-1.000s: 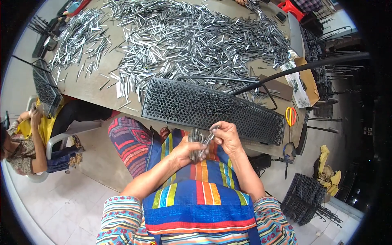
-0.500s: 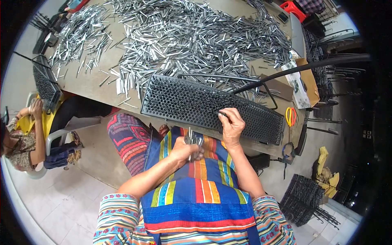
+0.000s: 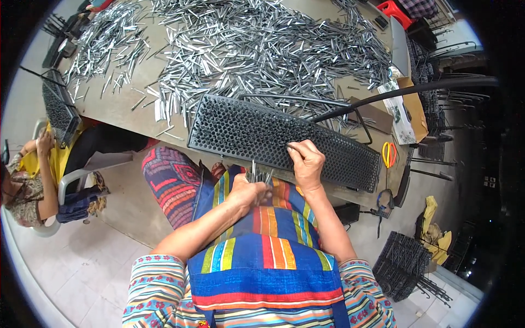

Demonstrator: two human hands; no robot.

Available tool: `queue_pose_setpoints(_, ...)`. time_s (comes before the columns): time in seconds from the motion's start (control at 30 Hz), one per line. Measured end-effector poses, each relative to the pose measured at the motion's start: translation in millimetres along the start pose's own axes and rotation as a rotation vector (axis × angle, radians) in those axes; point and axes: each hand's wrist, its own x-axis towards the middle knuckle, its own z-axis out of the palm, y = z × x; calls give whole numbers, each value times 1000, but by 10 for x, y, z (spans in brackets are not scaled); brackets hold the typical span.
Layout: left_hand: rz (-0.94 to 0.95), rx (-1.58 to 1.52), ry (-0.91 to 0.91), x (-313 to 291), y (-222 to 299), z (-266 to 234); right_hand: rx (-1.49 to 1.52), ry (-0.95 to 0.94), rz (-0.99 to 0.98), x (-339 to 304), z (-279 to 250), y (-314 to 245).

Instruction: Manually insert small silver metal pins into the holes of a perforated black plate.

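A long black rack (image 3: 235,128) full of round holes lies slanted along the table's near edge. Closed around a bundle of thin metal pieces (image 3: 257,174), my left hand (image 3: 245,192) is over my lap, just below the rack. The upper ends of the bundle stick out above the fingers. My right hand (image 3: 307,164) is pinched at the rack's face near its middle. A small dark end of what looks like a thin metal piece shows at its fingertips; the rest is hidden by the fingers.
Loose metal pieces (image 3: 262,49) cover much of the table behind the rack. A black bar (image 3: 404,91) reaches over it from the right. Orange-handled scissors (image 3: 389,154) and an open cardboard box (image 3: 413,109) are at right. At left sits another person (image 3: 46,175) by a similar rack (image 3: 60,112).
My right hand has shifted slightly left and up along the rack, still pinched. My left hand stays nearly in place with the bundle, its fingers blurred.
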Motion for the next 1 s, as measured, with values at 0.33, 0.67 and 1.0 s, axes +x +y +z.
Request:
queue_pose_setpoints(0.33,75,-112,-82,-51,171,226,716,-396,774,-277,-88,-102)
queue_pose_setpoints(0.67,292,144,-104,25,51,200,635,-323,697,-390,-73,-67)
queue_pose_setpoints(1.0,182,1,-77,-29,81,167,639,-210,656,-526,-44,0)
